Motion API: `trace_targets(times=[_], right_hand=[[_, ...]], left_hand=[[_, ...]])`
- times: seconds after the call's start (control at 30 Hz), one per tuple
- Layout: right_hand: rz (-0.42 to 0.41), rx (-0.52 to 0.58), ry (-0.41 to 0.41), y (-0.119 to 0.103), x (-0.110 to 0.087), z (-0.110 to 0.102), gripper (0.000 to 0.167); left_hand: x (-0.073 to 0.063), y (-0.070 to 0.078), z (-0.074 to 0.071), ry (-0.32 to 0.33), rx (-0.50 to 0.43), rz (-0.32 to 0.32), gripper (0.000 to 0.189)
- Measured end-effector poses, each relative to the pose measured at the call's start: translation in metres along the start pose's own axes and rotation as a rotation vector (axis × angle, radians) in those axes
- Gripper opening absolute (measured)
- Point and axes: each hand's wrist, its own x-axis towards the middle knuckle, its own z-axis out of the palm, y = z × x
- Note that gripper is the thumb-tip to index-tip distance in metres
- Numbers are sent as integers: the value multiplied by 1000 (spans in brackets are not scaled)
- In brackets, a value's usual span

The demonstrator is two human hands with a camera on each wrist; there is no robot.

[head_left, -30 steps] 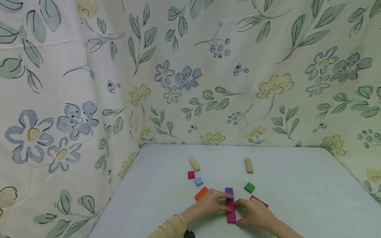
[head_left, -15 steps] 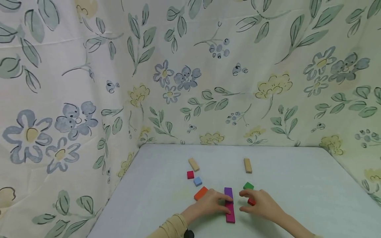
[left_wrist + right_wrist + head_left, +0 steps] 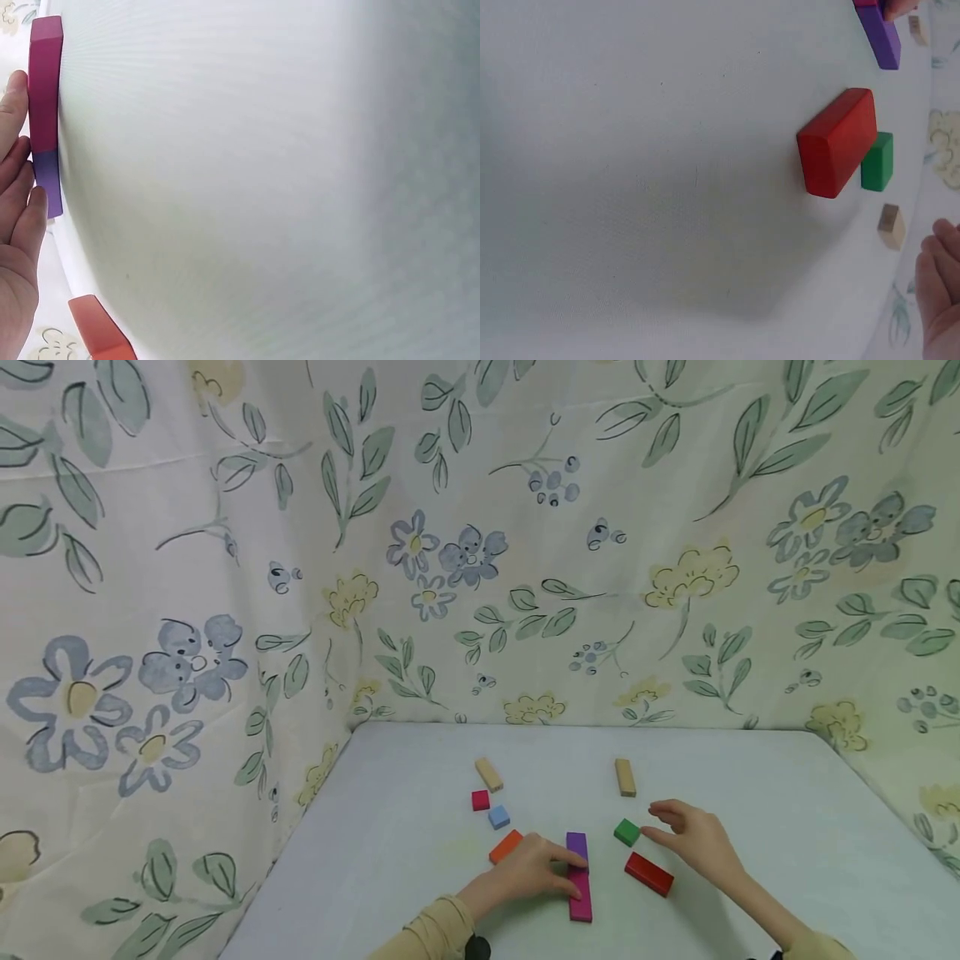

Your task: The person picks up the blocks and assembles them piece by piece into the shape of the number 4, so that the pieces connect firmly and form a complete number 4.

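Left hand uncurled against smooth magenta oblong and purple oblong, right hand loosely spread

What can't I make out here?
Head: part of the orange block, hidden by the left grip.
Left wrist: that block's end, off the bottom edge.
Right wrist: part of the green block, behind the red block.
Also there: the magenta block, cut by the top edge.

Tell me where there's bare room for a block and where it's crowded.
Bare table: left of the red cube and orange block; between the left wooden block and right wooden block; right of the right hand. Crowded: around the left hand, beside the purple block and magenta block.
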Motion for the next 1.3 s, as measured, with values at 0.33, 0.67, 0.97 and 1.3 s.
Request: trace_targets(times=[0.33,0.67,0.97,1.3], right_hand=[[48,-12,-1,6,5,-1,45],[79,-3,-39,10,11,4,46],[122,36,-103,14,10,14,45],[130,41,-126,16,10,21,50]], left_hand=[[1,4,-2,15,-21,-33,39],[1,1,-1,13,-40,-60,46],[1,4,-2,-11,-32,-85,43],[1,8,-5,-11,-36,-83,42]])
